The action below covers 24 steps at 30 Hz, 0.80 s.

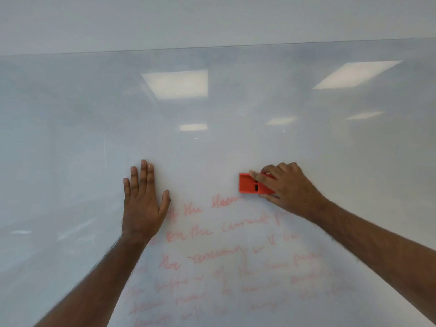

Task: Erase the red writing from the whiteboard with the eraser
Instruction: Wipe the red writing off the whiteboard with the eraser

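R hand (286, 187), right of centre frame, grips the red eraser (253, 184) w/ fingers curled over its top edge and thumb under it; eraser is flat against the whiteboard (236, 102), just above the right end of the top line of red writing (224, 251). L hand (144, 204), left of centre, lies flat on the board w/ fingers straight and spread, holding nothing, thumb just beside the start of the top line.

Writing runs in approx seven lines from mid frame down to the bottom edge; looks almost all intact, so task is prob at its start. L forearm covers the line starts at lower left.

Risks, as I judge: light or uneven pressure could smear the ink into a pink haze vs lifting it; L palm or forearm could rub wet marks; text under the L arm gets missed unless the arm shifts.

Containers: none in view. Ceiling lights reflect in the upper board.
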Each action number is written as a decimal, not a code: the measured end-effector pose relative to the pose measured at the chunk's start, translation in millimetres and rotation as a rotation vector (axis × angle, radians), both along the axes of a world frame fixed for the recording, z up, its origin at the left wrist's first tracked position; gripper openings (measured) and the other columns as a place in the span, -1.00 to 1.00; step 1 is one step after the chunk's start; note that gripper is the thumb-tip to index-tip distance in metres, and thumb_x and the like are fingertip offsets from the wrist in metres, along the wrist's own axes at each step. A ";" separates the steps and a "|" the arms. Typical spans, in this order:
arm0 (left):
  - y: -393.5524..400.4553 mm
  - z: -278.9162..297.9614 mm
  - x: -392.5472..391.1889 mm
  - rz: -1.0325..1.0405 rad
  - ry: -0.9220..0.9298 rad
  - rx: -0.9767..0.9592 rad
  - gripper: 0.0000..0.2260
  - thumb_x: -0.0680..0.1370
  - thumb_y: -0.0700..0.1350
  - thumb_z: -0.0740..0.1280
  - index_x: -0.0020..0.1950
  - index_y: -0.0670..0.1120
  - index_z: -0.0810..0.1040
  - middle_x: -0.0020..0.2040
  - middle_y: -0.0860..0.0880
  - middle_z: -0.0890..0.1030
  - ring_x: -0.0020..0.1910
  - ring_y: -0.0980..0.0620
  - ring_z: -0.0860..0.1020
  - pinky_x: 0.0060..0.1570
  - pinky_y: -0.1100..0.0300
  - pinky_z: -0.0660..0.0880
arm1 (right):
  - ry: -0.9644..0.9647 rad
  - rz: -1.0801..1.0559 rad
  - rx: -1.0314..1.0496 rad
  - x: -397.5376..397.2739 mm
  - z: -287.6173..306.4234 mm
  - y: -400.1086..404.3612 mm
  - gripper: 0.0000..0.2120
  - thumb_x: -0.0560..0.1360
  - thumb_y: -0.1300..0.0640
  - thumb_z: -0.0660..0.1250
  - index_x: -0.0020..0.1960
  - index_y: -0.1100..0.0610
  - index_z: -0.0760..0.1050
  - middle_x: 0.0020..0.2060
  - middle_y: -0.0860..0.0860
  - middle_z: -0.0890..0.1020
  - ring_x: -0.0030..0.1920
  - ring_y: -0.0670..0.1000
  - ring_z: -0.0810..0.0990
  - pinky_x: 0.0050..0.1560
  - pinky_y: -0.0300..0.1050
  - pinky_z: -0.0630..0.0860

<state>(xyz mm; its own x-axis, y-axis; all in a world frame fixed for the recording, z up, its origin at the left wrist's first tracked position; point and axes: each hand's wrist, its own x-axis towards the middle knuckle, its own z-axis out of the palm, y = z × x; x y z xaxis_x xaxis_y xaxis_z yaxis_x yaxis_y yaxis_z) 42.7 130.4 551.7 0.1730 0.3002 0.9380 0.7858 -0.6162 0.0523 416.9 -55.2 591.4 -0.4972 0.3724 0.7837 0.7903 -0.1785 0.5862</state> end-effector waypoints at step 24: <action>2.7 -3.7 -2.8 -0.017 0.038 0.009 -0.25 0.72 0.22 -0.01 0.79 -0.09 -0.20 0.80 -0.02 -0.23 0.78 -0.09 -0.26 0.75 -0.22 -0.11 | -0.018 0.125 -0.058 -39.9 -17.0 33.5 -0.36 0.58 -0.19 0.37 0.59 -0.04 0.33 0.19 0.04 0.56 0.01 0.10 0.53 -0.02 0.08 0.44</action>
